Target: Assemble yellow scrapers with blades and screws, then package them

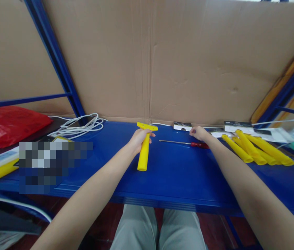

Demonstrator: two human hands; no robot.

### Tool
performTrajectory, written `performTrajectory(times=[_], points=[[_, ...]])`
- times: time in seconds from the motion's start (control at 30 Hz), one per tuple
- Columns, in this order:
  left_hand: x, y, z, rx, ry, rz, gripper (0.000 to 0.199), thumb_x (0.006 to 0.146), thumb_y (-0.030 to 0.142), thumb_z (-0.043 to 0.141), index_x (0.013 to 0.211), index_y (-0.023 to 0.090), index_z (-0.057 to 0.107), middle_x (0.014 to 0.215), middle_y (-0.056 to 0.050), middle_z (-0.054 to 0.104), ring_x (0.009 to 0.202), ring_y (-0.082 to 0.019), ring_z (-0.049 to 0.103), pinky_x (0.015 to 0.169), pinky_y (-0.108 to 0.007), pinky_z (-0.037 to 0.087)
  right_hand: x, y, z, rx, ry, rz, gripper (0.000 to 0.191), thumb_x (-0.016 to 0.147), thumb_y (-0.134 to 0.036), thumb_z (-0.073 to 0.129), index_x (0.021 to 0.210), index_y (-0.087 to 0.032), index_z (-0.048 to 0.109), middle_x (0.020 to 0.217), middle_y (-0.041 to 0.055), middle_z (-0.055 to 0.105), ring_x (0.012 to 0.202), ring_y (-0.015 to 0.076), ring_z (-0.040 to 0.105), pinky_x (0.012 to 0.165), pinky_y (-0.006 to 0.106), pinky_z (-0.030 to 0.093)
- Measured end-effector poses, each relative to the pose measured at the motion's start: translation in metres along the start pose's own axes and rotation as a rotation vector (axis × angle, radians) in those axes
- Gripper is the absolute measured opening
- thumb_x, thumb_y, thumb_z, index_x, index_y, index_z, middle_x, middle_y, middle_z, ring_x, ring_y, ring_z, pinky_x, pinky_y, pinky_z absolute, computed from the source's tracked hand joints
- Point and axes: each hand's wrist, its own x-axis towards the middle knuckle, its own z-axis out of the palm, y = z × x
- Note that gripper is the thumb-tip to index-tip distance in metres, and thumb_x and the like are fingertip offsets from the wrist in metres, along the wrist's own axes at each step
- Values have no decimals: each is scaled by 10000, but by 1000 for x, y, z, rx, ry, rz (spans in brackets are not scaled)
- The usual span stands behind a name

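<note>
My left hand (137,140) is wrapped round a yellow T-shaped plastic handle (143,156), gripping it just below its flat crosspiece. The handle's wide, round end points down toward me over the blue table. Further right, my right hand (198,133) is closed with its fingertips pinched together beside a small black-and-white box (182,126). Whatever may be between those fingertips is too small or hidden to make out. A screwdriver (200,144) with a red handle lies under my right wrist, its shaft pointing left.
Several more yellow handles (251,149) lie at the right, in front of another box (237,125). A coiled white cable (84,126) and a red plastic bag (11,123) are at the left. Cardboard (188,62) and blue metal posts (58,66) stand behind the blue table (178,180).
</note>
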Motion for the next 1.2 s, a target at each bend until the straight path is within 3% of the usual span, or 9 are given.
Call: performTrajectory(times=[0.3, 0.83, 1.0, 1.2], points=[[-3, 0, 3, 62, -47, -30, 89, 783, 78, 476, 755, 97, 558, 581, -19, 608, 316, -58, 426, 333, -194, 324, 6, -8, 3, -33, -2, 14, 183, 707, -31, 516, 752, -130, 663, 773, 84, 692, 679, 159, 622, 618, 216, 442], [-3, 0, 2, 108, -15, -57, 87, 781, 71, 479, 740, 86, 554, 561, -5, 597, 310, -52, 424, 323, -190, 314, 5, -17, 2, -23, -22, -25, 255, 721, 7, 473, 830, -132, 657, 874, 91, 697, 764, 160, 633, 684, 217, 456], [-1, -1, 2, 112, -20, -56, 71, 789, 65, 470, 769, 89, 534, 584, -19, 614, 312, -58, 431, 337, -194, 327, -2, -15, -12, 9, 33, -37, 254, 755, -34, 470, 892, -134, 659, 916, 108, 694, 828, 180, 635, 733, 243, 461], [2, -4, 2, 131, 0, -44, 119, 807, 71, 449, 895, 85, 528, 594, -30, 615, 329, -63, 428, 360, -190, 346, -36, -11, -34, 110, 109, -231, 184, 791, -152, 479, 873, -162, 644, 934, 93, 689, 848, 190, 629, 783, 296, 471]])
